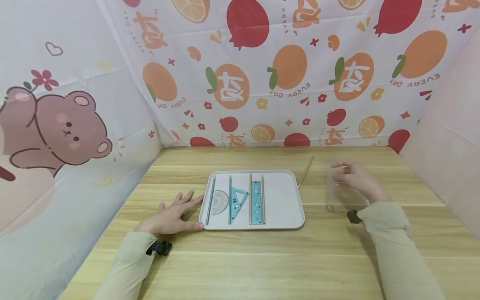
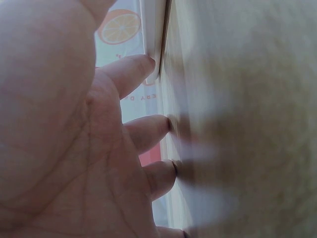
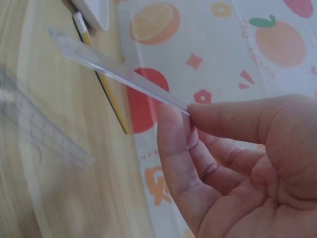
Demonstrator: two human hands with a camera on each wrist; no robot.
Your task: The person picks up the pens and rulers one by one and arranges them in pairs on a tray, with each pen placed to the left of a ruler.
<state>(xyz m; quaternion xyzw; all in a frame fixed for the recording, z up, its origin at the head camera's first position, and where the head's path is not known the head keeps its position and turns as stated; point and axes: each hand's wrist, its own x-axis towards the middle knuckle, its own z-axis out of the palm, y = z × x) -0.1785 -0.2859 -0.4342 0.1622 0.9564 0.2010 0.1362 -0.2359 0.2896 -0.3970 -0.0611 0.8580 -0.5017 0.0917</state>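
Note:
My right hand (image 1: 354, 180) is raised right of the tray. It pinches a clear plastic ruler (image 3: 131, 77) between thumb and fingers, seen nearly edge-on in the right wrist view and faint in the head view. Beneath it, a transparent drawing piece with scale marks (image 3: 47, 131) lies on the table; its full shape cannot be told. My left hand (image 1: 170, 216) rests on the table with fingers spread, the thumb and index fingertip at the left rim of the white tray (image 1: 283, 200). In the tray lie a protractor (image 1: 220, 203), a blue set square (image 1: 238, 202) and a blue ruler (image 1: 256, 202).
Several pencils stand lengthwise in the tray, such as the leftmost dark pencil (image 1: 211, 200). Another pencil (image 1: 306, 171) lies on the wooden table (image 1: 262, 262) by the tray's right rim. A fruit-print cloth (image 1: 258, 112) hangs behind the table.

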